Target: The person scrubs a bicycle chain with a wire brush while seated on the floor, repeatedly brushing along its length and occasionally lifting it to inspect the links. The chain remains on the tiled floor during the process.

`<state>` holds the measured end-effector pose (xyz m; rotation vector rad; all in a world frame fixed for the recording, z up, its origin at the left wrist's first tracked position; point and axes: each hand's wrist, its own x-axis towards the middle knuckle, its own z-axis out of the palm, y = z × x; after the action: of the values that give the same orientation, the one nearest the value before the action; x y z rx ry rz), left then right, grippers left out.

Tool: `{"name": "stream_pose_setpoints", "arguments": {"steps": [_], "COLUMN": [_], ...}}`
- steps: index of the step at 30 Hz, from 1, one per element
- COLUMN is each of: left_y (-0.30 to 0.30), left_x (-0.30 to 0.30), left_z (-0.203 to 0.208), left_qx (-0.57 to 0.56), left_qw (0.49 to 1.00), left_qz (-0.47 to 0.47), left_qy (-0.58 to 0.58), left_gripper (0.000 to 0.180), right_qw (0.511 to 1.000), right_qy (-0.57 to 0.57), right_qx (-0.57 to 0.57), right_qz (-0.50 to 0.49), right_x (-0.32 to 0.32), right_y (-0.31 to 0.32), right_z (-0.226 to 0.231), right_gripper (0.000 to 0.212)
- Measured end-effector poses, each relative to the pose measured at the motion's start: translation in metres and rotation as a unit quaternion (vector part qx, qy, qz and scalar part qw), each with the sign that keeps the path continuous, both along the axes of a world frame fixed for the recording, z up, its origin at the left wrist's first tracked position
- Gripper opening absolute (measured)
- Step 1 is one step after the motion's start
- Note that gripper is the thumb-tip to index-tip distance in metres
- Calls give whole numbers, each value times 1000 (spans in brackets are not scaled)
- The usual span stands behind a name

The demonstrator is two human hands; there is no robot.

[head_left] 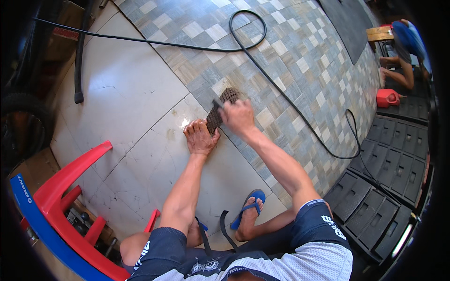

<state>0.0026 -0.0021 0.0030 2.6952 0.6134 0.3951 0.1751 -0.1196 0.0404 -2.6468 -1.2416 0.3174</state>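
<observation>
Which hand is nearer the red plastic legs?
The left hand, at the lower end of the dark knobbly strip; the right hand is farther off, toward the checkered flooring.

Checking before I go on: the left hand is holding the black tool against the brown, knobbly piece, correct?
Not quite: it's the right hand holding the black tool against the brown, knobbly piece, as the head view shows.
</observation>
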Motion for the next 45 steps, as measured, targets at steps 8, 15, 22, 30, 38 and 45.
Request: {"name": "stream_pose_setpoints", "arguments": {"steps": [8,15,22,30,38,45], "left_y": [0,0,0,1,-1,0], "left_x": [1,-2,-1,-1,-2,-2], "left_z": [1,-3,-3,-2,-2,-3], "left_qx": [-3,9,15,5,1,9], "left_qw": [1000,1000,1000,1000,1000,1000], "left_qz": [-4,2,2,0,5,-5], "left_qy": [0,16,7,17,21,17], "left_gripper": [56,55,55,53,54,54], "right_qw": [995,988,999,998,999,995], "right_qy": [-55,-94,-36,-15,6,-68], "right_qx": [-4,35,14,59,12,-34], "right_qz": [-88,-115,-3,-5,52,-59], "right_x": [22,14,8,14,19,38], "right_y": [2,5,4,1,15,17], "right_z": [26,13,33,15,29,6], "right_gripper": [26,30,29,28,29,31]}}
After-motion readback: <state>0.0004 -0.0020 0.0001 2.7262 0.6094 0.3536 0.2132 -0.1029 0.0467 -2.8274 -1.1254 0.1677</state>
